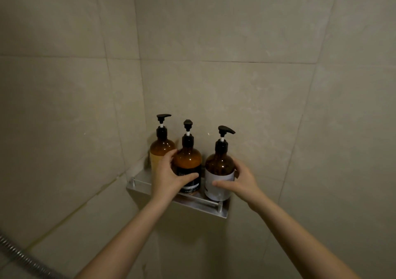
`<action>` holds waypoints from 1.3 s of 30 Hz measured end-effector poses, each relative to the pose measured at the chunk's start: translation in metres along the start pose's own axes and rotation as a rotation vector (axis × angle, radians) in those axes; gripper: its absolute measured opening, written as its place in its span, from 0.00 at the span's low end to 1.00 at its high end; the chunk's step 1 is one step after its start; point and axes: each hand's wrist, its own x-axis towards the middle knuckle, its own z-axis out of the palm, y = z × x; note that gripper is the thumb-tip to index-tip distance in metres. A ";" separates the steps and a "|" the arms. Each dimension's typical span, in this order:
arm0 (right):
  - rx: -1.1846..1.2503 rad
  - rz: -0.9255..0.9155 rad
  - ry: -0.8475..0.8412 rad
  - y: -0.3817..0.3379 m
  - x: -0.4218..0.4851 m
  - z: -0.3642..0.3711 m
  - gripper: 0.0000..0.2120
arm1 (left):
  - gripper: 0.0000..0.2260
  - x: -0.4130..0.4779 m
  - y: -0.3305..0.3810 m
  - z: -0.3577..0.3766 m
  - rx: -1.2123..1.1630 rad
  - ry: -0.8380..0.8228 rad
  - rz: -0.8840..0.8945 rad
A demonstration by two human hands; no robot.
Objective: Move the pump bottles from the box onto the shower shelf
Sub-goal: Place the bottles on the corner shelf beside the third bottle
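Three amber pump bottles w/ black pumps stand on silver metal corner shower shelf (205, 205). Left hand (169, 177) grip wraps black-label middle bottle (188, 163); right hand (240, 182) grip wraps white-label bottle (218, 171) at 3 o'clock; cream-label bottle (159, 150) at 9 untouched.

Beige tiled walls (235, 32) meet at a corner. Ribbed metal shower hose (20, 255) runs below them, lower left.
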 end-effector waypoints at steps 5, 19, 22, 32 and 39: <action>-0.072 0.056 -0.041 -0.009 0.003 -0.004 0.29 | 0.30 0.001 0.003 -0.031 0.198 0.104 0.111; -0.207 0.109 0.153 -0.025 -0.005 0.008 0.37 | 0.33 0.078 -0.009 -0.064 0.208 -0.086 0.060; -0.231 0.108 0.141 -0.028 -0.004 0.006 0.37 | 0.31 0.075 -0.012 -0.066 0.249 -0.021 0.075; -0.269 0.208 0.114 -0.036 0.006 0.004 0.41 | 0.27 0.085 -0.006 -0.078 0.211 -0.086 -0.038; -0.497 0.152 0.245 -0.047 0.013 0.002 0.38 | 0.28 0.081 -0.005 -0.085 0.152 -0.170 -0.014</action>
